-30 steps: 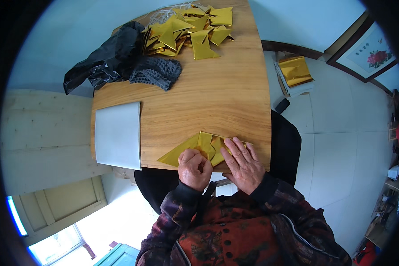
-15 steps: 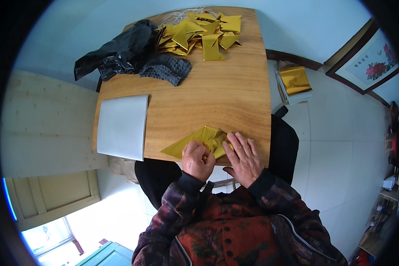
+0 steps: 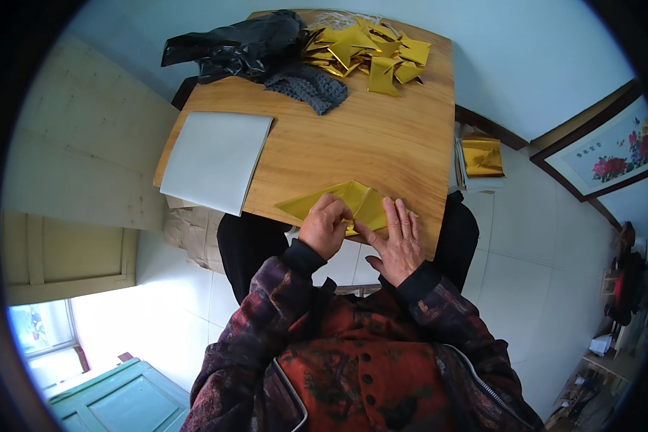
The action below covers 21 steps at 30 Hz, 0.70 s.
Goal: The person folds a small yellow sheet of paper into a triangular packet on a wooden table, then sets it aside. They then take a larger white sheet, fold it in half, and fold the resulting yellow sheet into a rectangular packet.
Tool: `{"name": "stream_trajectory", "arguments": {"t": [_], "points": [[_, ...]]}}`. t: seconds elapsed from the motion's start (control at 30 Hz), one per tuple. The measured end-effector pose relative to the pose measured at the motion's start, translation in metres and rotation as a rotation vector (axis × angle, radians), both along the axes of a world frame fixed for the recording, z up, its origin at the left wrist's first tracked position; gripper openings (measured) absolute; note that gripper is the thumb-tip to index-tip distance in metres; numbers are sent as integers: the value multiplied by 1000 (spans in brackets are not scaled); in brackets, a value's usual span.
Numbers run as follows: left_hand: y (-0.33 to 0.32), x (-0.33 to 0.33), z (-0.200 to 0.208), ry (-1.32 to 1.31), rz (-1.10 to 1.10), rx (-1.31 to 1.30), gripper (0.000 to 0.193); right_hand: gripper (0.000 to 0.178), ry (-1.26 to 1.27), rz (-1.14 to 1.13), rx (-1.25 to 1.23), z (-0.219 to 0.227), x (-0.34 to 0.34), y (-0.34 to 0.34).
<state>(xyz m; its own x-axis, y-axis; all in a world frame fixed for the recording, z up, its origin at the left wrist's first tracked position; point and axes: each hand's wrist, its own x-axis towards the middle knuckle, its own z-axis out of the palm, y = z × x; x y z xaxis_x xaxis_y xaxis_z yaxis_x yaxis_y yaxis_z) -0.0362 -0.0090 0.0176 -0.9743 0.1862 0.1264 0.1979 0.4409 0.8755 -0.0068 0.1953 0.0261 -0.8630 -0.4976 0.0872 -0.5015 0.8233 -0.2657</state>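
Observation:
A piece of gold foil paper (image 3: 367,204), folded into a wide, low triangular shape, lies at the near edge of the wooden table. My left hand (image 3: 325,229) is closed, its thumb and finger pinching the paper near the middle of its near side. Flat on the paper's right part rests my right hand (image 3: 397,246), fingers stretched out, its thumb apart and its index fingertip close to the pinch. The fold under my fingers is partly hidden.
Folded gold foil pieces (image 3: 353,47) are heaped at the table's far side, beside a black plastic bag (image 3: 241,50) and dark grey textured cloth (image 3: 309,86). A silver-grey sheet (image 3: 216,158) lies at the left. More gold foil (image 3: 482,157) sits on a stack beyond the table's right edge.
My left hand has gone from a fist pressing on the paper to a pinch at its near middle. The paper's bunched centre looks flatter. The whole view has shifted.

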Motion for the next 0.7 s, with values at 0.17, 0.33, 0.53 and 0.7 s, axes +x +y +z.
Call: {"name": "stream_trajectory", "arguments": {"t": [0.17, 0.33, 0.53, 0.7], "points": [[-20, -12, -9, -185, -130, 412, 22, 92, -35, 21, 33, 3, 1, -2], [-20, -11, -14, -149, -202, 371, 22, 94, -52, 24, 83, 7, 1, -4], [-9, -5, -7, -21, -173, 267, 31, 94, -63, 52, 135, 10, 0, -4], [-13, -8, 1, -38, -127, 248, 39, 93, -64, 58, 149, 10, 0, -3]]}}
